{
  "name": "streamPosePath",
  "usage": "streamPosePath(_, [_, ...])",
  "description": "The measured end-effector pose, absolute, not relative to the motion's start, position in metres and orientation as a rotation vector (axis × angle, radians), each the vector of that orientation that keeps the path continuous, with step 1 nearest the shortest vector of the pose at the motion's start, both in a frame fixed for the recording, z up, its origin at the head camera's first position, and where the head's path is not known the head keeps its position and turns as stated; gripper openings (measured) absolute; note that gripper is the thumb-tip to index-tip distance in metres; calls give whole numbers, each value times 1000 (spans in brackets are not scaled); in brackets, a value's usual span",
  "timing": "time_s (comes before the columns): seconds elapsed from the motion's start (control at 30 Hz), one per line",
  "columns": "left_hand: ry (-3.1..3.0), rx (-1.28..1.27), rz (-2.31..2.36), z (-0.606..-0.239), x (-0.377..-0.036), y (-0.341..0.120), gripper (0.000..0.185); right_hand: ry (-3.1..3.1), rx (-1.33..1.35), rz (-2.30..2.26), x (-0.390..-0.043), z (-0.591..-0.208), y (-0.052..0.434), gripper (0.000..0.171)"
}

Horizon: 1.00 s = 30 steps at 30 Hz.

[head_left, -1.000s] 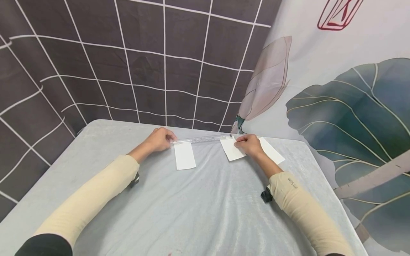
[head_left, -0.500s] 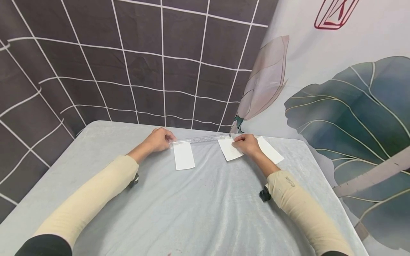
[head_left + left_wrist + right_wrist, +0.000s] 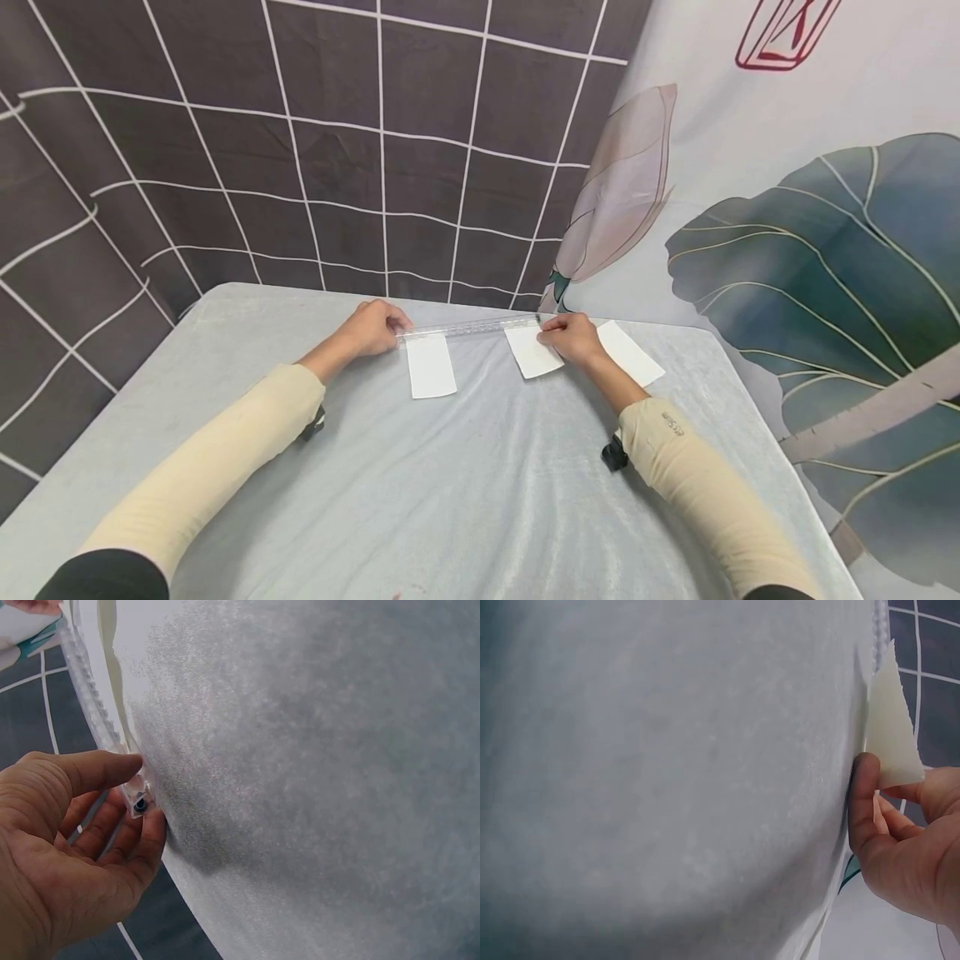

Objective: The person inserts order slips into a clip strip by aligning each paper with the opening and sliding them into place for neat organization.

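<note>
Clear ruler (image 3: 468, 327) between both hands, markings too small to read

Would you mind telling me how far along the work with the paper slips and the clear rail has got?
Done, it seems: one paper slip hangs from the clear rail near the left hand, which holds the rail's end. In hand: the right hand pinches a second slip at the rail's other end; whether it is seated cannot be told. Left: a third slip lies on the table beside that hand.

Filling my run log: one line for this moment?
left hand grips ruler end | right hand pinches middle paper | third paper untouched
</note>
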<state>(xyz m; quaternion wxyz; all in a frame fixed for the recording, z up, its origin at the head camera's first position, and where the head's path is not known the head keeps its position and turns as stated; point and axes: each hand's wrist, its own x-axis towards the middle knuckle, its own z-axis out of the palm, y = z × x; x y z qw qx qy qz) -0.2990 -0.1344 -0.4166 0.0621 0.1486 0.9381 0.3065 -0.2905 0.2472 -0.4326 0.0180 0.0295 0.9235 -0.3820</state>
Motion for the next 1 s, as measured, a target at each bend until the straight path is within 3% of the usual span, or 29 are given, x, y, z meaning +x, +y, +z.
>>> streamPosePath(0.13, [2835,483,952,-439,-319,-141,50,2878,89,-1182,-291,-432,245,32])
streamPosePath(0.27, [2836,488,957,-438,-319,-141,49,2882,89,-1168,-292,-432,243,32])
streamPosePath(0.37, [2832,448,930,-416,-300,-135,49,2877,91,-1167,-291,-432,242,31])
streamPosePath(1.0, [2845,449,920,-417,-300,-135,50,2865,82,-1154,-292,-427,233,33])
